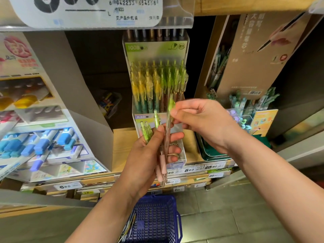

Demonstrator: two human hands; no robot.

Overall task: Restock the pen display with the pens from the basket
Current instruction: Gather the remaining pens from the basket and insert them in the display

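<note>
Now both hands (pixel 158 135) grip pens (pixel 162 155) before the display (pixel 182 50).

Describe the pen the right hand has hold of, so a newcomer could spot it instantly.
Start at the clear pen display in the middle, packed with green-clipped pens. In front of it the left hand grips a bunch of pens, and the right hand pinches one pen by its green top. It alone rises above the others.

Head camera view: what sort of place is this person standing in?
Most likely a stationery shop: a clear pen display packed with pens, price tags along the shelf edges, and a blue basket on the floor.
</note>
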